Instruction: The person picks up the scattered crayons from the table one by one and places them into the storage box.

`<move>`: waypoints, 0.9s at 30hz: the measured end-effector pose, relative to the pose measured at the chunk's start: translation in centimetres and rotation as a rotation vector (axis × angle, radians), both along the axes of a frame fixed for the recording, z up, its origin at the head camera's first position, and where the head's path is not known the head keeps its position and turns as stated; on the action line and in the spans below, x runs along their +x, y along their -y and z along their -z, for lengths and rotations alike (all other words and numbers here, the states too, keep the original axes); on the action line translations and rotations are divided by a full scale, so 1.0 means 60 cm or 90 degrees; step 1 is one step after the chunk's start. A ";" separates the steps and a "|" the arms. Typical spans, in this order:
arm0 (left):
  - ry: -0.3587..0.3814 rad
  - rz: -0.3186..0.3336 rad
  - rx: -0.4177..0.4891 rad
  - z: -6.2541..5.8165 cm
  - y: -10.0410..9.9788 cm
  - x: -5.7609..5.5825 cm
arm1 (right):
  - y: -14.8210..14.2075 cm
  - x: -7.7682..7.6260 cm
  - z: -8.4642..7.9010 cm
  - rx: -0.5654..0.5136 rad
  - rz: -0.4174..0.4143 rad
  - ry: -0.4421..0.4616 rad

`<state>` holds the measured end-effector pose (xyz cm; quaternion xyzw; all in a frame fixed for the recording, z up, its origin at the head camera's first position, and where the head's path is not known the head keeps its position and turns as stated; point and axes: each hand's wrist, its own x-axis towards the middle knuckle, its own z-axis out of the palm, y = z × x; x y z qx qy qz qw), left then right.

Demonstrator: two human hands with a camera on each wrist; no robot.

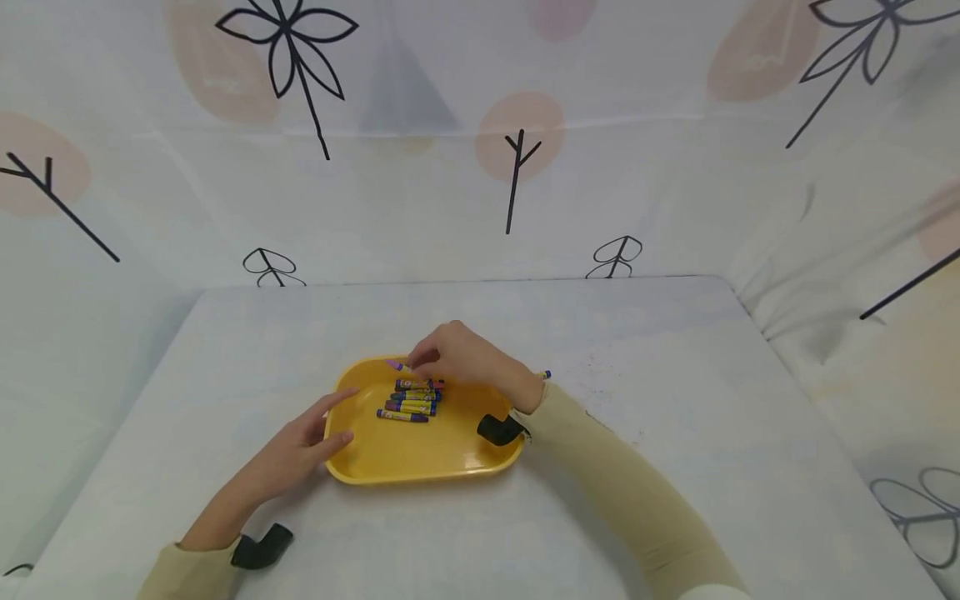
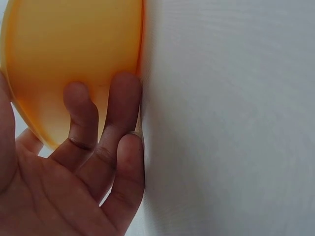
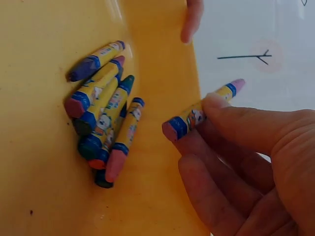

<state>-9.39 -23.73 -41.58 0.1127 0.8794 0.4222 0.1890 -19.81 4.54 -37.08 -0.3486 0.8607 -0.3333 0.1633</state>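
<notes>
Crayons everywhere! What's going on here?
Someone is handling crayons with bare hands. The right hand pinches a pinkish crayon near the far edge of a yellow tray, while the left hand holds the tray's left side. More crayons lie bunched together in the tray. Another crayon shows beside the right wrist, partly hidden.

The head view is bright, with an even, soft light, which leaves only a faint shadow on the table (image 1: 465, 533) under the right sleeve (image 1: 630, 487) and a small glare on the yellow tray (image 1: 420, 454). Both wrist views are dimmer: the left hand (image 2: 69, 191) looks rather dark, and the small print on the crayons (image 3: 106, 118) is not quite sharp.
</notes>
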 end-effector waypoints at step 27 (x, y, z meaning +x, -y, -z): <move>0.003 -0.009 -0.008 0.001 -0.002 0.001 | 0.026 0.036 0.026 0.193 -0.012 -0.116</move>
